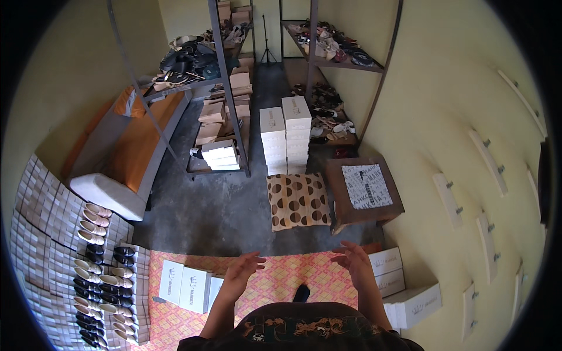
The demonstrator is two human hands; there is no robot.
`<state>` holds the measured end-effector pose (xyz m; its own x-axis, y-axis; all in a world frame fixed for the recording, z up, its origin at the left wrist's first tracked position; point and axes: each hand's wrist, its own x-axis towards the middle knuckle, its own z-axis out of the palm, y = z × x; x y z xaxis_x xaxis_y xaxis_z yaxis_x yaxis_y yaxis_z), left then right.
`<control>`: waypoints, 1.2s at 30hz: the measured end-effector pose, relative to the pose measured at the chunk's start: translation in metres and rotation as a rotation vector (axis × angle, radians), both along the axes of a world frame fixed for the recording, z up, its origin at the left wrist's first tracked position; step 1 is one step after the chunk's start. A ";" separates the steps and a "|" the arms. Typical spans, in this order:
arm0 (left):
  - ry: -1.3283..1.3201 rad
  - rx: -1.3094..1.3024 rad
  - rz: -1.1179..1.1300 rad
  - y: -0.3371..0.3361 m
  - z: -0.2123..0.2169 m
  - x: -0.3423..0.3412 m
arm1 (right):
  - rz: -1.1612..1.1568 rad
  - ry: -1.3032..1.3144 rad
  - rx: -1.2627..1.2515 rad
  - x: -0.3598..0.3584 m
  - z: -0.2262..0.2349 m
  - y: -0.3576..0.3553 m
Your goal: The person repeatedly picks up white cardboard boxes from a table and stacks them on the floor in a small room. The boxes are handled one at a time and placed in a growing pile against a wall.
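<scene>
Under the left hand [241, 272] and right hand [354, 260], a mat [281, 278] is showing pink-and-yellow lattice; beyond them, a cushion [298, 202] is wearing brown half-circles on tan, and a table [333, 181] is showing brown around a black-and-white sheet [366, 186]; left of them, shoes [116, 281] are mixing black and beige; boxes [387, 262] beside the right hand are showing white

1. Left white cartons [171, 282]: two, lying side by side on the patterned mat [272, 286]; printed faces upward, lids apparently closed.
2. Third white carton [214, 291]: just beside the left pair, at its right; partly hidden by the left forearm [220, 313].
3. Right carton stack [390, 282]: two white units, one above the other, near the wall [421, 245].
4. Lower-right white carton [417, 305]: nearer the person than the stack, set at an angle; printed side visible.
</scene>
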<state>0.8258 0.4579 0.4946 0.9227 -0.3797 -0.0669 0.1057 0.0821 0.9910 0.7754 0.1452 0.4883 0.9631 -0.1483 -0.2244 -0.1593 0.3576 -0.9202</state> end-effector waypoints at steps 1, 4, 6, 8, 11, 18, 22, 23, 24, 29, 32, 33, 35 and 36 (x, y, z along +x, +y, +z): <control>0.004 -0.015 0.011 -0.008 0.007 0.019 | 0.021 -0.005 -0.003 0.029 0.002 -0.009; -0.016 -0.002 0.089 -0.020 0.009 0.067 | 0.069 -0.057 -0.074 0.107 0.003 -0.032; 0.001 -0.006 0.148 -0.017 0.006 0.102 | 0.071 -0.062 -0.039 0.154 0.008 -0.036; 0.060 -0.050 0.189 -0.008 -0.003 0.135 | 0.065 -0.076 -0.018 0.202 0.012 -0.036; 0.122 0.010 0.230 0.006 -0.008 0.191 | 0.019 -0.056 0.021 0.253 0.010 -0.028; 0.038 0.125 0.099 0.003 0.006 0.369 | -0.001 -0.045 0.042 0.349 0.009 -0.026; -0.019 0.078 0.050 -0.037 0.021 0.452 | -0.314 -0.142 0.016 0.389 -0.002 -0.042; 0.035 0.076 0.041 -0.050 0.021 0.468 | -0.372 -0.155 0.051 0.397 -0.001 -0.044; 0.090 0.076 0.034 -0.058 0.018 0.479 | -0.428 -0.167 0.085 0.403 -0.004 -0.046; 0.216 0.040 0.000 -0.113 0.012 0.535 | -0.411 -0.110 -0.009 0.465 -0.020 -0.075; 0.262 0.024 -0.053 -0.133 0.003 0.565 | -0.348 -0.057 -0.050 0.510 -0.019 -0.081; 0.260 0.018 -0.083 -0.138 0.000 0.576 | -0.331 -0.068 -0.063 0.523 -0.020 -0.085; 0.298 0.029 -0.033 -0.146 -0.002 0.599 | -0.289 -0.096 -0.086 0.552 -0.025 -0.090; 0.320 0.024 -0.012 -0.153 -0.006 0.611 | -0.288 -0.083 -0.094 0.564 -0.031 -0.095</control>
<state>1.4367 0.3046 0.4882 0.8486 -0.3852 -0.3626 0.4136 0.0557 0.9088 1.3395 0.0500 0.4572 0.8930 -0.4339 -0.1196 0.0127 0.2899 -0.9570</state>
